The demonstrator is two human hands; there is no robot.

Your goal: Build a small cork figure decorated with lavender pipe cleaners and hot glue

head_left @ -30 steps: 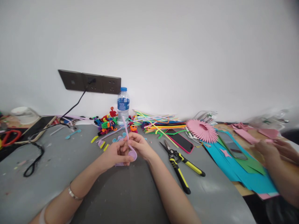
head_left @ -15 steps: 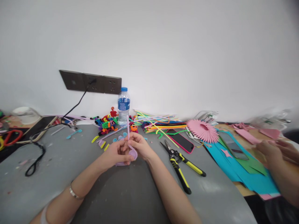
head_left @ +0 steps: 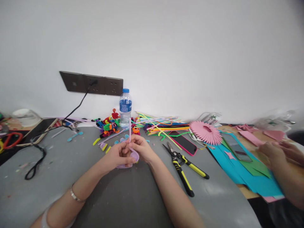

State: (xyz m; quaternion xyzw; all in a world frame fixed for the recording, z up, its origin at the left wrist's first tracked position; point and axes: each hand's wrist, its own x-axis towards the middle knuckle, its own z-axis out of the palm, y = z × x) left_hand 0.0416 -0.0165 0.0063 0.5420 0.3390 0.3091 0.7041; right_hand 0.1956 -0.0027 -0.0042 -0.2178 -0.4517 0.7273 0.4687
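A purple stem (head_left: 130,128) is being pinched by the fingers of the left hand (head_left: 119,156), close to its round curl (head_left: 135,155). The same stem is being pinched by the thumb and fingers of the right hand (head_left: 142,148), just above the curl. Its straight end is being held up, over the gray worktop (head_left: 118,196). Some fingertips are being hidden by the hands. More light purple bits are being partly covered by the left hand.

Behind the hands, small blue curls (head_left: 123,138) and yellow bits (head_left: 96,141) are being held up by the worktop. Past them, a water bottle (head_left: 125,109) is being kept upright near the wall, with bright fuzzy toys (head_left: 109,126) being seen beside it. To the right, a pile of colored stems (head_left: 163,124), a pink-edged phone (head_left: 184,143) and open cutters (head_left: 178,158) are being held up too.

Farther right, a gray phone (head_left: 236,147) is being held up by green paper (head_left: 255,167) and blue paper (head_left: 228,163). Pink paper (head_left: 251,138) is being touched by another person's hands (head_left: 275,155).
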